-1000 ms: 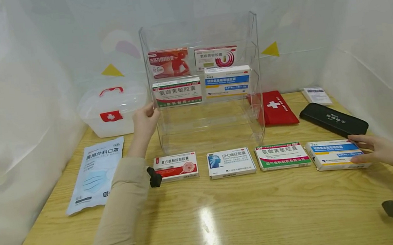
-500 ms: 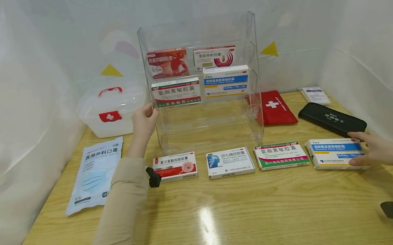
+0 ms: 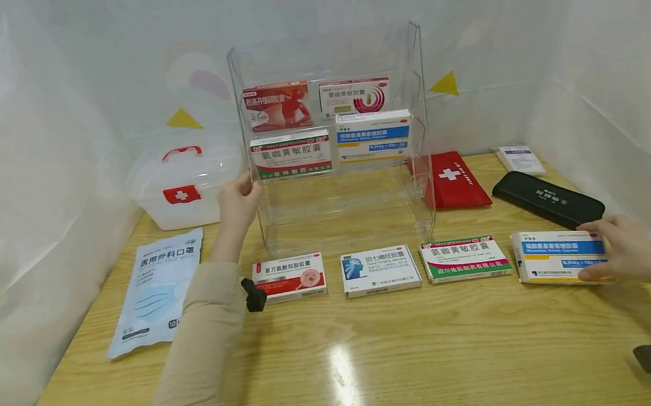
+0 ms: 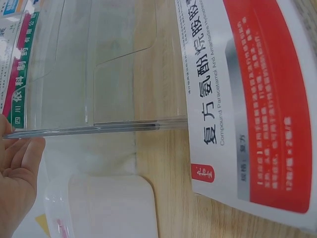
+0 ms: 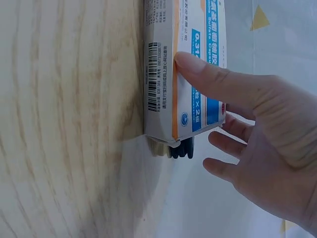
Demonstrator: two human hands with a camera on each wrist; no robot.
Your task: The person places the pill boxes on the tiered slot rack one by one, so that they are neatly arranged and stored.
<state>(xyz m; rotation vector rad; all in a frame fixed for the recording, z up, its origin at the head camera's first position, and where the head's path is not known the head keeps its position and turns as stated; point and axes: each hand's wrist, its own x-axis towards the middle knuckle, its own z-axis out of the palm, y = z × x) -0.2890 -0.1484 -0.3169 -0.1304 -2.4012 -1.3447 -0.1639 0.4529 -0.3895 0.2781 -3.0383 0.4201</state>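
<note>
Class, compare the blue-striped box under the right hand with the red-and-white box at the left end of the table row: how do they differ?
The blue box carries blue and yellow bands; the red box has a red lower panel. The right hand touches the blue box, thumb on its face; no hand touches the red box. The blue box ends the row on the right, the red box on the left. Both lie flat on the table.

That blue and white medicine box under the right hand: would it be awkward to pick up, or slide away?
The blue and white box looks like thin card, so probably light and a little crushable. It lies flat and square-edged on the wooden table, so it should not roll. The table looks glossy, so a push from the right hand may slide it.
</note>
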